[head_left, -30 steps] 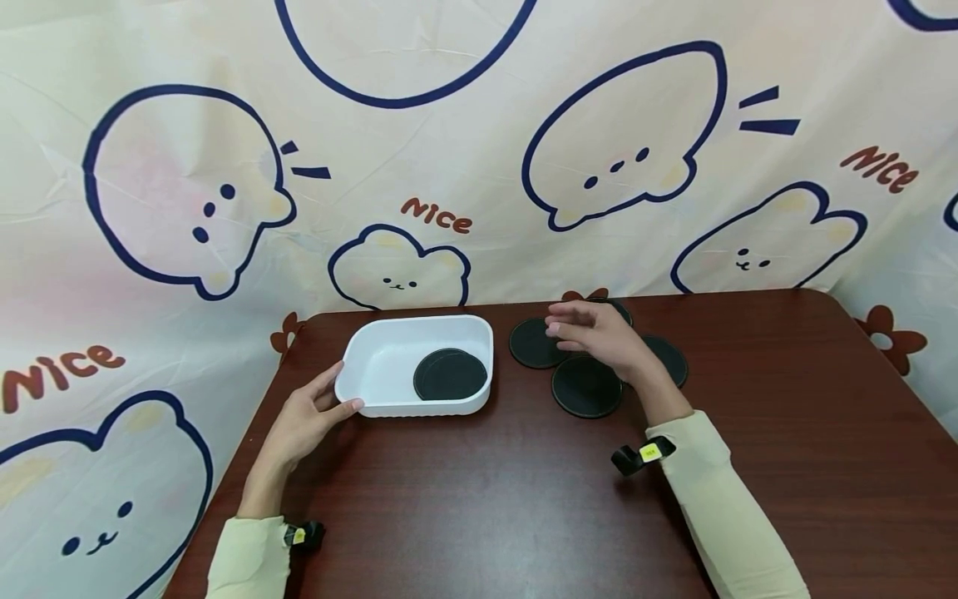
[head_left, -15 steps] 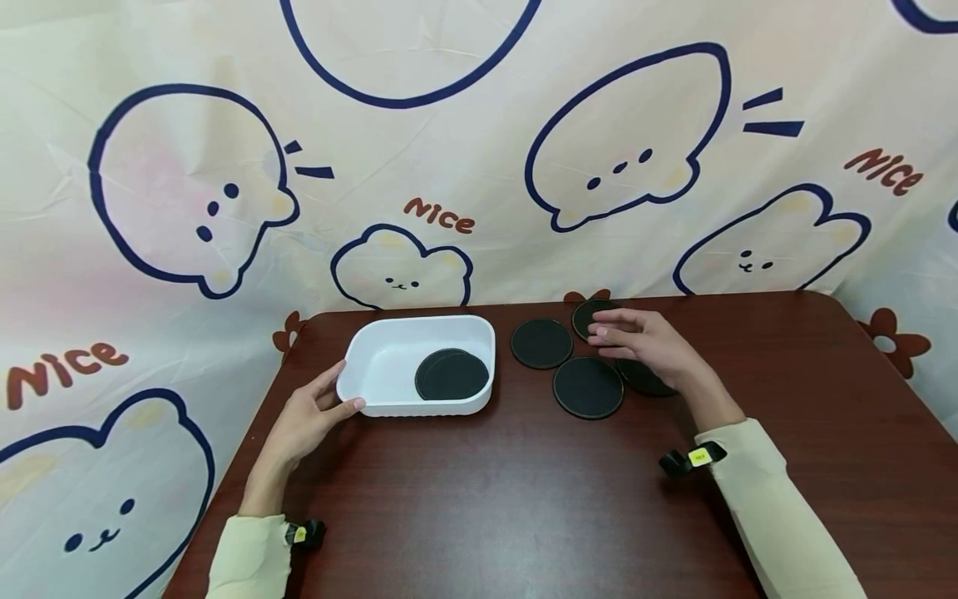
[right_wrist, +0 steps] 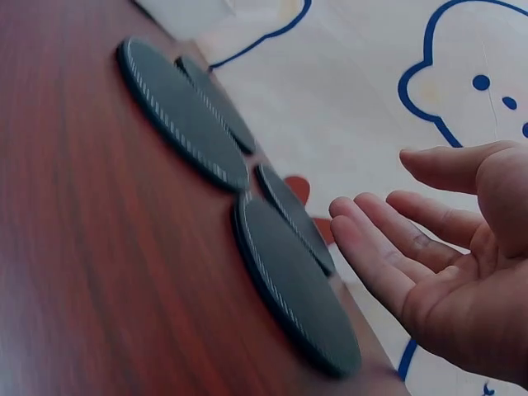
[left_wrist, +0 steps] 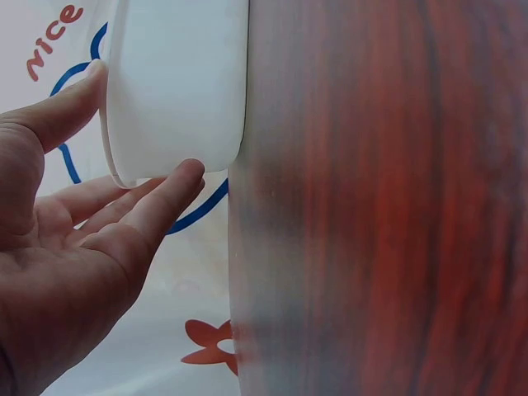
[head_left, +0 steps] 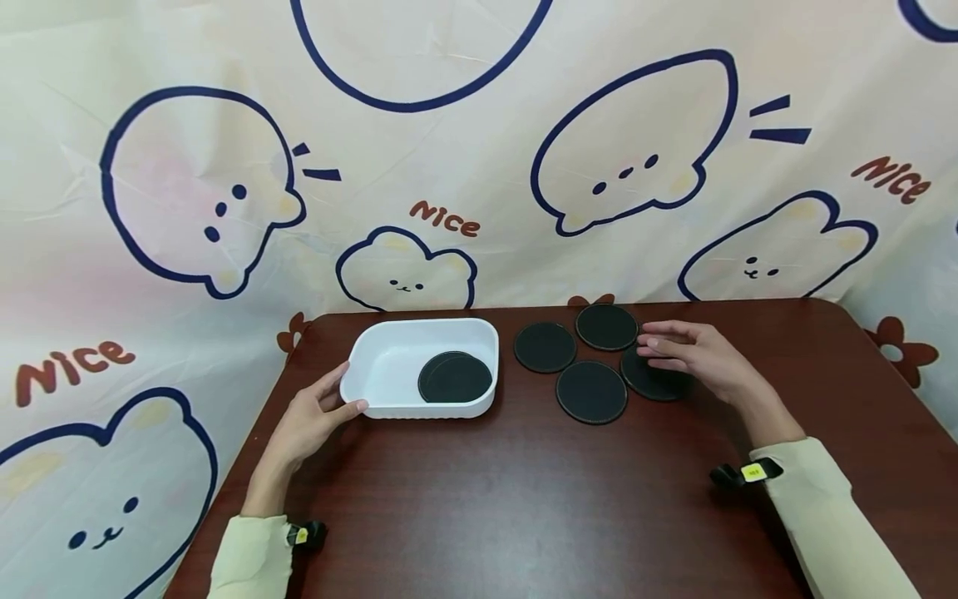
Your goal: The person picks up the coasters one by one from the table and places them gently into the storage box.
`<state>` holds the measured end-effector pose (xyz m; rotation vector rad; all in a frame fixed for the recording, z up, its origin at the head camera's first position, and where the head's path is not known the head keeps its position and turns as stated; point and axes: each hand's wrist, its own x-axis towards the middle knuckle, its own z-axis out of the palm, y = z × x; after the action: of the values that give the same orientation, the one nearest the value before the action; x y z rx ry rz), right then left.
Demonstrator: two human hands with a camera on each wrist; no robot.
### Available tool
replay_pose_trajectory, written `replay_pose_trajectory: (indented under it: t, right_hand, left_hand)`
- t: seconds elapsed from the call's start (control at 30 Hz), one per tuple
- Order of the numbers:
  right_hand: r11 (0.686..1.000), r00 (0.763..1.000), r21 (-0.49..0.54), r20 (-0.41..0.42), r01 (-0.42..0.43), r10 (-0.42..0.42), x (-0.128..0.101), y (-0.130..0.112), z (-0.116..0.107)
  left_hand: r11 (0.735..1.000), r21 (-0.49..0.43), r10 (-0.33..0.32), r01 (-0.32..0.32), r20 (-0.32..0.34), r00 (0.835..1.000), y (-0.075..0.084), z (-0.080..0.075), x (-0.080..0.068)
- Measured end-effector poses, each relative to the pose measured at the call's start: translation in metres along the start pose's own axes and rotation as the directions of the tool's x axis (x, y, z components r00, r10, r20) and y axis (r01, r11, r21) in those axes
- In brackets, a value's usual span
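Note:
At the left of the table in the head view stands a white plastic storage bin [head_left: 385, 366]. My left hand [head_left: 310, 420] holds its near left corner, thumb at the rim and fingers along the end wall; the left wrist view shows this hand [left_wrist: 99, 198] on the bin too. Black round coasters [head_left: 455, 377] lie overlapped inside, at its right end. Several more sit flat on the table: a left one [head_left: 545, 347], a back one [head_left: 607, 327], a front one [head_left: 591, 392] and a right coaster [head_left: 654, 381]. Above that right coaster hovers my right hand [head_left: 703, 358], fingers extended, holding nothing.
The dark brown wooden table [head_left: 486, 507] reaches back to a pale cloth backdrop [head_left: 494, 166] printed with cartoon bears. A small black camera [head_left: 307, 535] is strapped to the left wrist, and a similar camera [head_left: 729, 476] to the right.
My right hand has moved right from above the left and back coasters to above the right one, uncovering the others. The left hand stays at the bin's corner.

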<state>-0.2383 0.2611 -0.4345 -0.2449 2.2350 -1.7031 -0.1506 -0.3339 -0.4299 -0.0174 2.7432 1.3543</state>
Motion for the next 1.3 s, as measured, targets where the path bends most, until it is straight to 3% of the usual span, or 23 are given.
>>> replay_pose_trajectory:
  t: [0.4, 0.6, 0.87, 1.3]
  right_hand:
    - [0.999, 0.998, -0.034, -0.057, 0.004, -0.006, -0.026, 0.022, -0.036]
    - [0.969, 0.996, -0.249, -0.092, -0.006, -0.017, -0.028, 0.022, -0.039]
    - [0.933, 1.000, -0.360, -0.010, 0.003, -0.007, -0.019, 0.020, -0.039]
    - [0.887, 0.988, -0.440, 0.120, 0.143, -0.100, 0.007, 0.021, -0.037]
  left_hand:
    - [1.000, -0.007, 0.004, -0.004, 0.001, 1.000, -0.002, -0.001, 0.000]
    - [1.000, -0.002, 0.007, -0.007, 0.001, 1.000, -0.002, -0.001, 0.001]
    - [1.000, -0.001, 0.001, -0.001, -0.006, 1.000, -0.004, -0.001, 0.000]
    - [1.000, -0.018, 0.006, -0.006, -0.007, 1.000, -0.001, 0.000, -0.002]
